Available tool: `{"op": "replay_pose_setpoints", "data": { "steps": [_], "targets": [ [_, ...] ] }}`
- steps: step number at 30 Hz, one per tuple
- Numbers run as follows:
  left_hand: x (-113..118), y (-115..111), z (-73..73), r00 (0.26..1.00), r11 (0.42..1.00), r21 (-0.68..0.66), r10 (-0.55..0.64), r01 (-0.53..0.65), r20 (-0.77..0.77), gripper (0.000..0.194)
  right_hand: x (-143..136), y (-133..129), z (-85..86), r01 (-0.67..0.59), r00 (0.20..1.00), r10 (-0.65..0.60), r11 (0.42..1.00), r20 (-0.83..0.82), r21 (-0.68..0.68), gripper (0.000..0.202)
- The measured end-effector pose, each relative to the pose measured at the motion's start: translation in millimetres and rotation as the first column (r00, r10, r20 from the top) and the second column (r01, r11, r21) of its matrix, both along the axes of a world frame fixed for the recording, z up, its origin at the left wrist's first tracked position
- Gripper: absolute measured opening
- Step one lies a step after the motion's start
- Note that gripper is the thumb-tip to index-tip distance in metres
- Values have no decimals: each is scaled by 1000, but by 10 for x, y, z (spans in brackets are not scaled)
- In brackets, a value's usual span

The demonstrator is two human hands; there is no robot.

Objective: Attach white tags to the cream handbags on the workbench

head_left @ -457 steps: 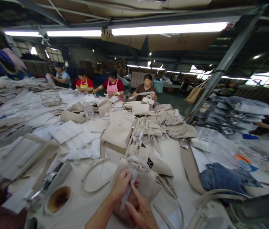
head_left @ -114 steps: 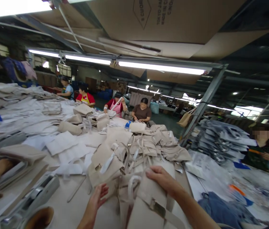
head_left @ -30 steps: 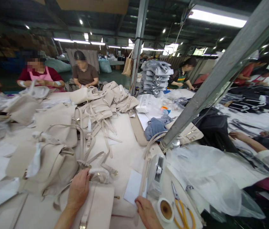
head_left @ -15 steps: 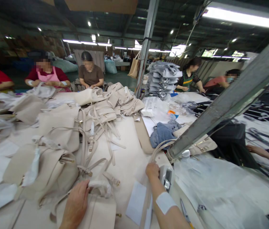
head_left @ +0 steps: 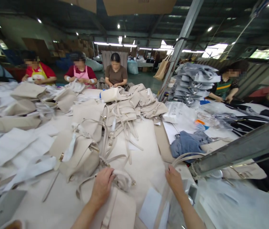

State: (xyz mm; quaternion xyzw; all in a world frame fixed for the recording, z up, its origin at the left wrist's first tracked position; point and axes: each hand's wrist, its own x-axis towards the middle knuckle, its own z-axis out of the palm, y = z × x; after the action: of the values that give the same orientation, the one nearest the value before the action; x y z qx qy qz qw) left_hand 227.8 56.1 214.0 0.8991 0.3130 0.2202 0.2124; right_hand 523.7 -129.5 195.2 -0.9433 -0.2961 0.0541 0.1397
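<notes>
My left hand (head_left: 103, 184) is closed on the top of a beige backpack (head_left: 123, 206), beside its loop wrapped in thin white material. The backpack lies on the table in front of me. To the right, my right hand (head_left: 174, 181) pinches a long beige strap (head_left: 164, 202). That strap runs down past a white paper sheet (head_left: 152, 203) and curves up beyond my fingers toward the metal post. Just behind my left hand lies another beige backpack (head_left: 77, 156), with a gold buckle and a wrapped part.
Beige bags (head_left: 146, 103) are heaped along the far side of the table. A slanted metal post (head_left: 246, 143) crosses the right side. Blue-grey cloth (head_left: 188, 143) and clear plastic (head_left: 239, 203) lie near it. Several co-workers sit across the table, one in a brown shirt (head_left: 116, 74).
The view has swung left, so the scene sits further right. My left hand stays at the backpack's top, and my right hand still holds the strap.
</notes>
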Motion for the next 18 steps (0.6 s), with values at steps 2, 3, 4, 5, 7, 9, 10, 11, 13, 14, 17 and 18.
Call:
{"op": "replay_pose_setpoints", "data": {
  "steps": [2,3,4,5,7,9,10,11,13,14,17,18],
  "targets": [
    [39,-32,89,1000,997,-83,1,-2,-13,23,-386,-16,237,-21,962,68,984,-265,177,32],
    [53,-44,131,1000,993,-119,3,-5,-19,22,-650,-24,336,82,814,135,936,-565,342,38],
    [60,-52,172,1000,988,-152,5,-9,-24,20,-942,-27,415,221,552,216,893,-806,391,44],
    [59,-59,213,1000,984,-180,10,-14,-24,20,-1244,-19,473,296,289,283,882,-915,366,50],
    [24,-71,295,1000,976,-218,21,-21,-4,18,-1794,45,539,282,-89,357,905,-930,320,58],
    [-64,-90,382,998,971,-239,33,-21,47,15,-2172,181,588,369,-212,378,885,-901,284,50],
    [-127,-105,428,996,968,-250,37,-15,83,14,-2284,268,622,457,-210,392,849,-896,264,46],
    [-200,-125,475,992,965,-263,36,-2,122,14,-2353,360,667,561,-180,406,791,-896,245,44],
    [-358,-178,574,980,954,-294,8,52,199,14,-2407,538,777,720,-86,444,647,-892,253,45],
    [-432,-207,625,973,946,-312,-15,89,232,15,-2416,613,830,759,-37,463,590,-886,277,46],
    [-573,-273,773,952,893,-437,36,107,305,24,-2472,751,920,773,55,452,546,-890,324,47],
    [-582,-281,819,945,861,-504,105,70,310,29,-2506,766,918,770,71,434,549,-898,326,48]
  ]
}}
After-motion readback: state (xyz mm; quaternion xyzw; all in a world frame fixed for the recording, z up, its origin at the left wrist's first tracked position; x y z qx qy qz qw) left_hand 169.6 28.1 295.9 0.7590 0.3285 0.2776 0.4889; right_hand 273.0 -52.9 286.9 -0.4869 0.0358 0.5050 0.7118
